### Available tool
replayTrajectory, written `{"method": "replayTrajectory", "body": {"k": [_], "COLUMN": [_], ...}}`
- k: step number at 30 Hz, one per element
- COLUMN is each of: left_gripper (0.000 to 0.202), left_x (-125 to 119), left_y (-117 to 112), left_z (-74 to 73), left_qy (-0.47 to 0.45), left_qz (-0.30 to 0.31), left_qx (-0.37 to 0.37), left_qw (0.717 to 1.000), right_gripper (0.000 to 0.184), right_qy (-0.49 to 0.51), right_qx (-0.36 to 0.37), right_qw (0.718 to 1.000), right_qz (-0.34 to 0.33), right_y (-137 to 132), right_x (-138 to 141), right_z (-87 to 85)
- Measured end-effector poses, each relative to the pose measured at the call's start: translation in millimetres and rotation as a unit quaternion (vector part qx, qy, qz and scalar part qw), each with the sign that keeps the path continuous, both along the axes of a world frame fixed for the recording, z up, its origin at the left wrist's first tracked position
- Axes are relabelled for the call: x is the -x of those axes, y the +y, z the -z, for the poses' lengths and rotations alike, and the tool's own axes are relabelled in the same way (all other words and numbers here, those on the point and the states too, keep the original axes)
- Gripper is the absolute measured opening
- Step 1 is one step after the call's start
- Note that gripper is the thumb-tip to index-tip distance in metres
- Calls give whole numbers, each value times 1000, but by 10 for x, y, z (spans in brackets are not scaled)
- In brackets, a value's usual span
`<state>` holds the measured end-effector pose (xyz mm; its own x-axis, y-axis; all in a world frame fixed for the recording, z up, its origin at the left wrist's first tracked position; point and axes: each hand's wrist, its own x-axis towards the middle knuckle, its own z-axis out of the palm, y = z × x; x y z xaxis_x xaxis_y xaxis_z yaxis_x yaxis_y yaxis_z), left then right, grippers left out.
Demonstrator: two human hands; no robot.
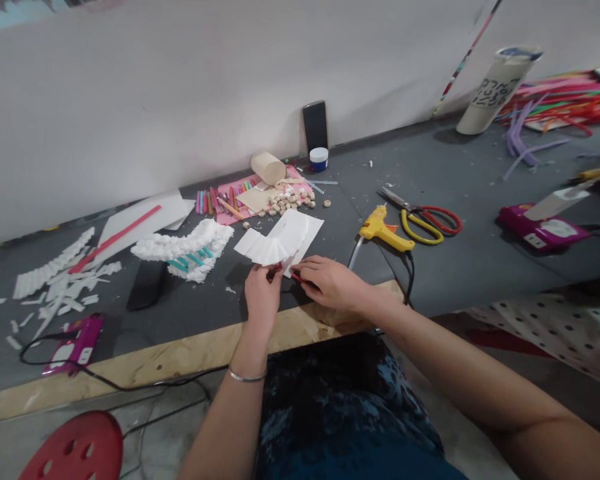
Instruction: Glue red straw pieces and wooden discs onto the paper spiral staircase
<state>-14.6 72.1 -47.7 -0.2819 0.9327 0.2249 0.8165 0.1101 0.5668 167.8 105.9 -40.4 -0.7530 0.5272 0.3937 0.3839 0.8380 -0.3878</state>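
My left hand [261, 293] pinches the near end of a fan of white paper strips [280, 241] lying on the grey tabletop [455, 267]. My right hand [327, 281] rests beside it, fingers curled around a small red-tipped tool whose body is hidden. The two hands almost touch near the table's wooden front edge [190, 353]. A white foam-covered model with teal sticks [185, 248] stands just left of the paper.
A yellow glue gun [383, 230] and red-and-yellow scissors [425, 220] lie to the right. Coloured sticks, wooden beads and a cardboard roll [267, 168] sit behind. White scraps [55, 287] litter the left. A purple device [75, 343] with a cable sits near left, a red stool [75, 447] below.
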Motion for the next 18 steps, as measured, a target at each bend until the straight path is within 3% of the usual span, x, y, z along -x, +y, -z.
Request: {"method": "replayTrajectory", "body": {"k": [9, 18], "left_gripper": [16, 19], "left_x": [-4, -16], "left_y": [27, 36], "left_z": [19, 25], "left_qy": [0, 3], "left_qz": [-11, -23], "left_qx": [-8, 17], "left_qw": [1000, 1000], "right_gripper": [28, 28], "right_qy": [-50, -31], "right_qx": [-16, -3], "right_qw": [999, 999], "right_qz": [15, 9], "right_y": [-31, -34], "right_x": [12, 17], "right_z": [-13, -4]}}
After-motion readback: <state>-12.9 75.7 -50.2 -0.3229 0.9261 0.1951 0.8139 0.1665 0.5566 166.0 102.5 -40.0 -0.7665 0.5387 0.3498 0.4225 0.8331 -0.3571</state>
